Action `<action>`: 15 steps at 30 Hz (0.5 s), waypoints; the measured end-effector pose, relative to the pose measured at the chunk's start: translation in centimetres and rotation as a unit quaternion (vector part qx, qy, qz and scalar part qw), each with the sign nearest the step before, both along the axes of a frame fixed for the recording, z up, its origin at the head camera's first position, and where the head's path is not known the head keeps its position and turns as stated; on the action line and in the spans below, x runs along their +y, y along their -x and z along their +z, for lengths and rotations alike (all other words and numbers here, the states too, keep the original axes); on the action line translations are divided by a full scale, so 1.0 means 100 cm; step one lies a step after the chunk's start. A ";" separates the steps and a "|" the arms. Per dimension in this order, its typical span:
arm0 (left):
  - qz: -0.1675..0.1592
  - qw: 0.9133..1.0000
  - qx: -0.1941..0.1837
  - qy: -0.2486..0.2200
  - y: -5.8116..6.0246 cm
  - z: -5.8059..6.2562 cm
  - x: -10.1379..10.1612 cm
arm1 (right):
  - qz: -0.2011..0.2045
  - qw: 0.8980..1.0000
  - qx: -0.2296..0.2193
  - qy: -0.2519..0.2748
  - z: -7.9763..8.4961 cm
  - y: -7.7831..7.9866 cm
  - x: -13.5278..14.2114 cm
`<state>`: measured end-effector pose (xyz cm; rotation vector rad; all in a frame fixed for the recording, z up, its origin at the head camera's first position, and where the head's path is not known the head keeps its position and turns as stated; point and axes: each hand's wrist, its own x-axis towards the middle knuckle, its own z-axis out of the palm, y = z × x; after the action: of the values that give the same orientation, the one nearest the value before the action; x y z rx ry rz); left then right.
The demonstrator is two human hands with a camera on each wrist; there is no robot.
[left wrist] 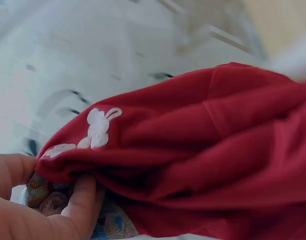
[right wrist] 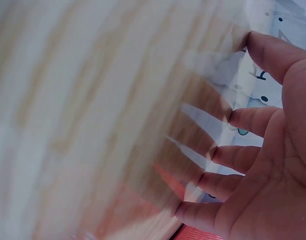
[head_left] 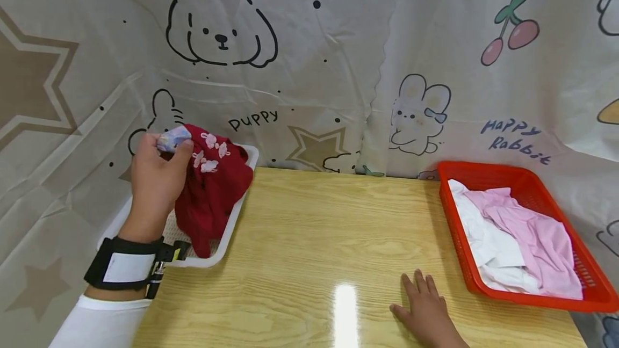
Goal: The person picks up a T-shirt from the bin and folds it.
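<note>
At the left, my left hand [head_left: 157, 176] pinches the top of a dark red garment [head_left: 217, 192] with white and pink appliqués on it. The garment hangs in folds over a white basket [head_left: 223, 246], overlapping its right rim. Patterned bluish fabric [head_left: 172, 138] shows between the thumb and fingers; in the left wrist view this patterned fabric [left wrist: 113, 220] comes out below the red cloth. My right hand [head_left: 427, 310] rests on the table with its fingers spread and holds nothing. In the right wrist view its fingertips [right wrist: 237, 119] touch the wooden surface.
A red plastic basket [head_left: 459, 251] stands at the right of the wooden table [head_left: 333, 224], holding a white cloth [head_left: 483, 235] and a pink cloth [head_left: 537, 235]. Behind the table hangs a printed curtain [head_left: 338, 85] with cartoon drawings, which also runs along the left side.
</note>
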<state>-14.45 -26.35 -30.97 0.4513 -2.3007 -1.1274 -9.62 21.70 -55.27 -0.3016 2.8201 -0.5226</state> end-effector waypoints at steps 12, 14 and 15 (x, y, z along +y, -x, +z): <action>-0.195 0.975 0.097 -0.053 -0.027 0.031 0.090 | 0.000 1.000 0.028 0.010 -0.002 0.000 0.000; -0.227 0.968 0.088 -0.055 -0.030 0.013 0.105 | -0.001 0.999 0.035 0.009 -0.003 0.000 0.000; -0.237 0.967 0.080 -0.051 -0.031 0.000 0.112 | -0.002 0.999 0.036 0.008 -0.003 0.000 0.000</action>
<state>-11.31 -15.14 -30.97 -0.1670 -2.2732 -1.4502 -9.66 21.75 -55.54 -0.3244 2.8876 -0.5465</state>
